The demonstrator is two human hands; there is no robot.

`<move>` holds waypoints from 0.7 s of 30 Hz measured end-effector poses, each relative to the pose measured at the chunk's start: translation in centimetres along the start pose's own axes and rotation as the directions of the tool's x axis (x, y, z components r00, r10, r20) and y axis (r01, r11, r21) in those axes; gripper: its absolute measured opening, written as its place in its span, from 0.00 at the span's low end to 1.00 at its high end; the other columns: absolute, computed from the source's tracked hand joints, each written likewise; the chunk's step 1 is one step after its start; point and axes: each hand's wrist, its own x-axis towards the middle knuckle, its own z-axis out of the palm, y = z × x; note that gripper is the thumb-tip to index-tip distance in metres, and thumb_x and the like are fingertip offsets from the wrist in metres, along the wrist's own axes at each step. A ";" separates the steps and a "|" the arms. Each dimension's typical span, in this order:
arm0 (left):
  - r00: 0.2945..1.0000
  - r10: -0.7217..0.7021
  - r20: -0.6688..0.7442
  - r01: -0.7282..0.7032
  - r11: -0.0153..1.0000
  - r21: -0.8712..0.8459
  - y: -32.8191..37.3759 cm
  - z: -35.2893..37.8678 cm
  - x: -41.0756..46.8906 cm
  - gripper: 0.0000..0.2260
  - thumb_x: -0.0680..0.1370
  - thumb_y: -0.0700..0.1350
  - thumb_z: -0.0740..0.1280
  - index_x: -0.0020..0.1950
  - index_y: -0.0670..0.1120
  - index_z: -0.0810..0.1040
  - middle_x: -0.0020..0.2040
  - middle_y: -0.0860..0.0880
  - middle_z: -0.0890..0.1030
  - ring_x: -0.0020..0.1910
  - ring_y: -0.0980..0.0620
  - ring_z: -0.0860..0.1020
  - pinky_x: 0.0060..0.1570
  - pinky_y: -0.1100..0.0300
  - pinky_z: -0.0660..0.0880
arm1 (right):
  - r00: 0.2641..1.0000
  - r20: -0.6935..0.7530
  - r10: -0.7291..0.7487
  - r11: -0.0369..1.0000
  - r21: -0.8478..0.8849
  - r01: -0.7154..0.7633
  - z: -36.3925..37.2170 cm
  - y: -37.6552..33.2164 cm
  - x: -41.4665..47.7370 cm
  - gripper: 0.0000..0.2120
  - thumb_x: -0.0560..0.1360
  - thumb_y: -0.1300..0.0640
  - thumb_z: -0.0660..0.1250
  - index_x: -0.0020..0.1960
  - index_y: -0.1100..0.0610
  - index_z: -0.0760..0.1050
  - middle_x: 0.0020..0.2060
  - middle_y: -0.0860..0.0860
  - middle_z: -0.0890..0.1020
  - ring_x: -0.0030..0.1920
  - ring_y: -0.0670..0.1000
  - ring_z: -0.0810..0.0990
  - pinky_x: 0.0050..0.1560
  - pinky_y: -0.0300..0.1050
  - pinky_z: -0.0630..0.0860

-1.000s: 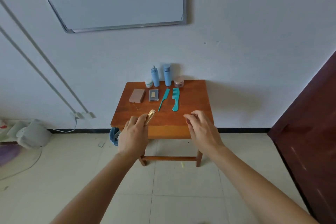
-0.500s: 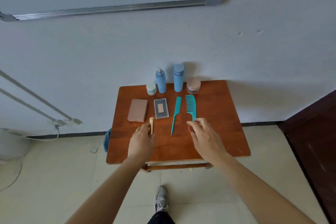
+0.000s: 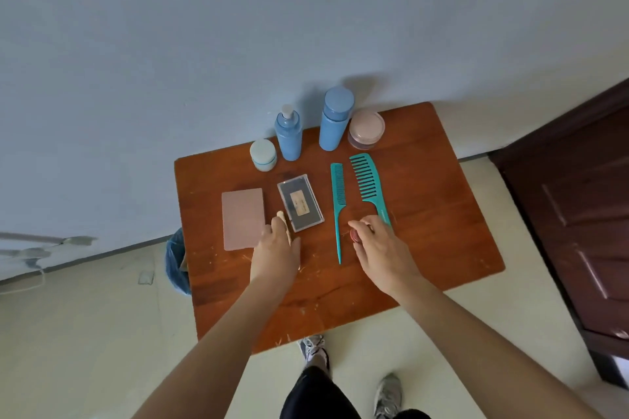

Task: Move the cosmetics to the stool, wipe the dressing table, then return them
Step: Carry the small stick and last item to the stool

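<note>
Two hands are low over the wooden table (image 3: pixel 442 214): left hand (image 3: pixel 276 248) closed around a gold tube (image 3: pixel 283 219), right hand (image 3: pixel 377 248) pinching a small red item (image 3: pixel 354 235) (placing step, I judge). Next: release both beside the combs (image 3: pixel 367 180).
</note>
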 end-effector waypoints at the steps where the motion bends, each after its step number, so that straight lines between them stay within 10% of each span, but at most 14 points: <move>1: 1.000 0.024 0.009 -0.024 1.000 0.019 0.0 -0.1 -0.1 0.22 0.80 0.53 0.62 0.71 0.48 0.62 0.64 0.47 0.73 0.59 0.47 0.77 0.53 0.56 0.79 | 1.000 0.007 0.002 1.000 -0.001 -0.002 -0.2 0.1 -0.2 0.23 0.80 0.49 0.64 0.73 0.50 0.66 0.67 0.51 0.71 0.67 0.51 0.74 0.59 0.43 0.77; 6: 0.978 0.204 -0.035 -0.194 0.961 0.199 1.8 -2.6 -1.2 0.18 0.80 0.58 0.58 0.66 0.52 0.66 0.59 0.54 0.76 0.49 0.53 0.77 0.40 0.64 0.78 | 0.997 -0.062 0.049 0.999 0.015 -0.048 -3.8 1.2 -0.8 0.24 0.80 0.43 0.62 0.73 0.49 0.65 0.68 0.50 0.71 0.64 0.49 0.75 0.55 0.37 0.77; 9: 0.918 0.384 -0.099 -0.346 0.898 0.270 5.1 -4.4 -2.1 0.18 0.80 0.59 0.57 0.67 0.54 0.68 0.67 0.53 0.74 0.61 0.52 0.75 0.53 0.58 0.77 | 0.978 -0.176 0.113 0.994 0.015 -0.112 -7.2 2.9 -1.8 0.24 0.80 0.42 0.59 0.73 0.49 0.66 0.69 0.49 0.70 0.64 0.48 0.75 0.55 0.35 0.75; 12: 0.803 0.580 -0.141 -0.512 0.791 0.335 10.1 -5.6 -3.8 0.23 0.81 0.59 0.55 0.74 0.53 0.65 0.76 0.50 0.65 0.75 0.46 0.61 0.72 0.45 0.60 | 0.926 -0.319 0.203 0.979 0.050 -0.197 -10.7 5.3 -4.5 0.24 0.81 0.40 0.54 0.74 0.48 0.65 0.73 0.50 0.67 0.70 0.49 0.70 0.64 0.42 0.74; 21: 0.398 0.912 -0.101 -0.845 0.407 0.347 27.2 0.7 -18.5 0.23 0.83 0.57 0.50 0.75 0.49 0.64 0.77 0.44 0.62 0.77 0.43 0.58 0.74 0.39 0.56 | 0.690 -0.597 0.409 0.907 0.179 -0.382 -15.5 17.8 -26.2 0.24 0.81 0.47 0.60 0.75 0.55 0.66 0.77 0.58 0.61 0.75 0.58 0.62 0.72 0.55 0.66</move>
